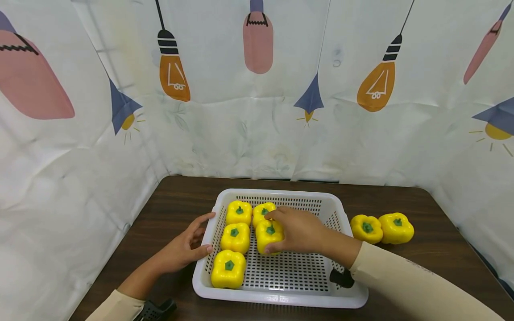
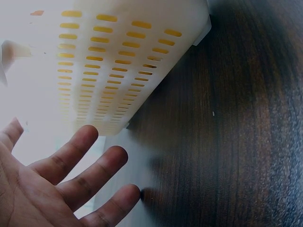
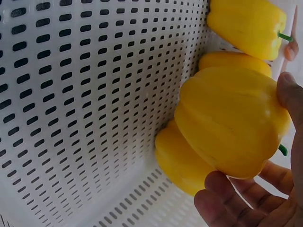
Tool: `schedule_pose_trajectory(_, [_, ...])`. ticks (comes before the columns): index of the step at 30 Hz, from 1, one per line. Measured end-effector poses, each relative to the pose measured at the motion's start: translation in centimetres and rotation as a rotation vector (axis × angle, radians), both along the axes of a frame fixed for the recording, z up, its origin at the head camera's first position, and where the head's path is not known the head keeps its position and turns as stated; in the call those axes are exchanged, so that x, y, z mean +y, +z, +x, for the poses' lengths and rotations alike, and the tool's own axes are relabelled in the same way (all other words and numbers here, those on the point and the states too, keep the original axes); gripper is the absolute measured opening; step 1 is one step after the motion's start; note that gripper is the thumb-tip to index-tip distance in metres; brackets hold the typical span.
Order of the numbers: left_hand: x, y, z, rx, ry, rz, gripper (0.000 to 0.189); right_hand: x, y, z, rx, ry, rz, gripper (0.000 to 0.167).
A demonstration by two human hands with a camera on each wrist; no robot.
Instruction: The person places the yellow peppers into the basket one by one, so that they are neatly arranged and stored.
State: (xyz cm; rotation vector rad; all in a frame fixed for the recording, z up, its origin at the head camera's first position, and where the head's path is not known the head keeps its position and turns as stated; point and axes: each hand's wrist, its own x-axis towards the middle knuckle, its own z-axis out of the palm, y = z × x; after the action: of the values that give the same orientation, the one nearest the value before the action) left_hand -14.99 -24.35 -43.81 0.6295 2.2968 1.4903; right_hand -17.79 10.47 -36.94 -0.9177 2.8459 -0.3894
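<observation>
A white perforated plastic basket (image 1: 297, 298) holds several yellow bell peppers with green stems. Three of them form a column along its left side, the nearest pepper (image 1: 225, 273) at the front left corner. My right hand (image 1: 305, 232) grips another bell pepper (image 3: 232, 118) between thumb and fingers, inside the basket beside that column. Just behind it sits a further pepper (image 1: 261, 210), partly covered by the fingers. My left hand (image 1: 176, 252) is at the basket's left wall, thumb and fingertips at the rim; in the left wrist view its fingers (image 2: 97, 172) are spread and hold nothing.
Two more yellow bell peppers, one on the left (image 1: 366, 228) and one on the right (image 1: 396, 228), lie side by side on the dark wooden table (image 1: 192, 191), right of the basket. A white patterned curtain (image 1: 249, 133) surrounds the table at the back and sides.
</observation>
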Motion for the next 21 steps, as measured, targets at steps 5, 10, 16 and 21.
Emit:
schedule_pose_trajectory(5, [0.0, 0.0, 0.0, -0.005, -0.001, 0.007, 0.082, -0.4, -0.2, 0.0, -0.007, -0.006, 0.017, 0.090])
schedule_pose_trajectory(10, [0.0, 0.0, 0.0, -0.018, -0.005, 0.023, 0.082, -0.7, -0.4, 0.0, 0.015, 0.001, 0.009, 0.090])
schedule_pose_trajectory(16, [0.0, 0.0, 0.0, -0.018, -0.006, 0.020, 0.082, -1.4, -0.7, 0.1, 0.024, -0.021, 0.001, 0.089])
schedule_pose_trajectory(21, [0.0, 0.1, 0.1, -0.021, -0.004, 0.019, 0.082, -1.7, -1.0, 0.3, 0.033, -0.024, 0.008, 0.088])
